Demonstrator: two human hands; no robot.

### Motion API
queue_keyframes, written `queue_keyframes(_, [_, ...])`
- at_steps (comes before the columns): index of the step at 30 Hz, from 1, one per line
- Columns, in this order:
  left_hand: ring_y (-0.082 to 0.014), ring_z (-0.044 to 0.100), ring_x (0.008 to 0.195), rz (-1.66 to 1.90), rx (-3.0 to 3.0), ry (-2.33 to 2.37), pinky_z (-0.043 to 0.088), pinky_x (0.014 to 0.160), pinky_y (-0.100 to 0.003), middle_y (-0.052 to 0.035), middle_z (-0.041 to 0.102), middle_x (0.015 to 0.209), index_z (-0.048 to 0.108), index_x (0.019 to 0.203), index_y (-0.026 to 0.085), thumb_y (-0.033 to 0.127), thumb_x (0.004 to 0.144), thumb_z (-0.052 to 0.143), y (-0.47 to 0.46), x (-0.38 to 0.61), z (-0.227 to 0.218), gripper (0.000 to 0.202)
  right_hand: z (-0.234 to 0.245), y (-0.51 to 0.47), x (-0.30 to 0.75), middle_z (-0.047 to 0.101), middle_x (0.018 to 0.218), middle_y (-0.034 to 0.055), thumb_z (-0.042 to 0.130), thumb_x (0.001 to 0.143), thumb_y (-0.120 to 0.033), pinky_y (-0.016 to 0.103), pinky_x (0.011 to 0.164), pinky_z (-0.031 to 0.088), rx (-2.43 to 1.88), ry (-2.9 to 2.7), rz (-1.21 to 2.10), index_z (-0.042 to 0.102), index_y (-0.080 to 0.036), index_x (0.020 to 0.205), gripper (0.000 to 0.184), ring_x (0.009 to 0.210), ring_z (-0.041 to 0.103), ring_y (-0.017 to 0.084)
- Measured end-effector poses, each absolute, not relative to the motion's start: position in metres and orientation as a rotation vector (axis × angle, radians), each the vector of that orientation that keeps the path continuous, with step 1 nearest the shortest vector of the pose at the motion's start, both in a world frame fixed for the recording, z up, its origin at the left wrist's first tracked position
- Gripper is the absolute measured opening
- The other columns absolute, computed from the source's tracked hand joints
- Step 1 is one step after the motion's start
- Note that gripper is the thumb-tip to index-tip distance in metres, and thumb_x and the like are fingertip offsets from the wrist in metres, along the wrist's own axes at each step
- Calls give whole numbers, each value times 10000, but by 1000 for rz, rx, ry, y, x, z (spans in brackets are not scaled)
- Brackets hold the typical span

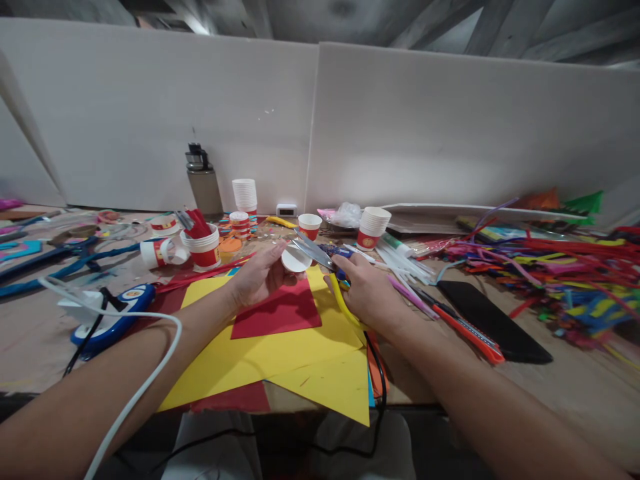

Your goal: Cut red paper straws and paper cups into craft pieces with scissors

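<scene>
Between its thumb and fingers, my left hand (261, 275) holds a white paper disc (296, 259), which looks like a cup's round bottom. My right hand (364, 285) is closed around the handles of a pair of scissors (316, 251). Their metal blades point up and left, over the disc's right edge. Below the hands lies a red sheet (278, 310) on top of yellow sheets (225, 357). A red and white paper cup (310, 227) stands just behind the blades.
A stack of paper cups (373, 229) stands behind my right hand. At right lie a red utility knife (470, 333), a black phone (493, 320) and many coloured pipe cleaners (565, 273). A blue power strip (115, 320) with cables sits left. A bottle (204, 183) stands behind.
</scene>
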State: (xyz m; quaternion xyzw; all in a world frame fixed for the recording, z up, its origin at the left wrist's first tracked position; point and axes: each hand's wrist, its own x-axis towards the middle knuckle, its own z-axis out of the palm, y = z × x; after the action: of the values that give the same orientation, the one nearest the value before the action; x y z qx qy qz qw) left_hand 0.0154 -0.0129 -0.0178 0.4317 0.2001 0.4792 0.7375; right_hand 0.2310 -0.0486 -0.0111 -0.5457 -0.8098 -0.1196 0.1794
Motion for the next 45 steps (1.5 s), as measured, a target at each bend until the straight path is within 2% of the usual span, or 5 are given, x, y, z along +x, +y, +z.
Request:
queue_keyframes(10, [-138, 621, 594, 1063, 936, 443, 461, 490, -222, -99, 678, 837, 611, 964, 125, 376, 891, 467, -14, 18, -17, 298, -11, -49, 229, 588, 1007, 117, 418, 891, -425, 302, 640, 388, -1593, -2269, -374, 511, -228, 1273, 439, 803, 591, 233])
queue_keyframes(21, [-121, 592, 582, 1068, 926, 493, 490, 538, -237, -111, 683, 865, 616, 979, 120, 384, 899, 448, -13, 16, -13, 323, -9, -51, 230, 597, 999, 110, 432, 885, -386, 290, 623, 378, -1587, -2289, -352, 513, -225, 1277, 431, 796, 588, 224])
queue_keyframes(27, [-157, 620, 643, 1040, 986, 422, 451, 513, -245, -129, 684, 919, 600, 1064, 139, 435, 911, 390, -12, 15, -15, 393, -9, -52, 229, 587, 962, 95, 431, 892, -374, 280, 622, 364, -1578, -2280, -343, 522, -237, 1251, 395, 786, 579, 211])
queue_keyframes(34, [-153, 610, 608, 993, 1009, 431, 418, 482, -228, -124, 677, 811, 609, 927, 112, 428, 914, 385, -15, 16, -15, 387, -11, -50, 230, 546, 1015, 102, 437, 891, -427, 270, 604, 352, -1529, -2290, -369, 512, -240, 1254, 415, 791, 563, 202])
queue_keyframes(45, [-140, 604, 574, 974, 974, 487, 454, 482, -226, -137, 686, 844, 584, 1001, 116, 449, 931, 302, -11, 12, -13, 442, -9, -52, 231, 569, 982, 91, 465, 834, -254, 273, 595, 328, -1580, -2334, -392, 484, -235, 1302, 468, 748, 560, 196])
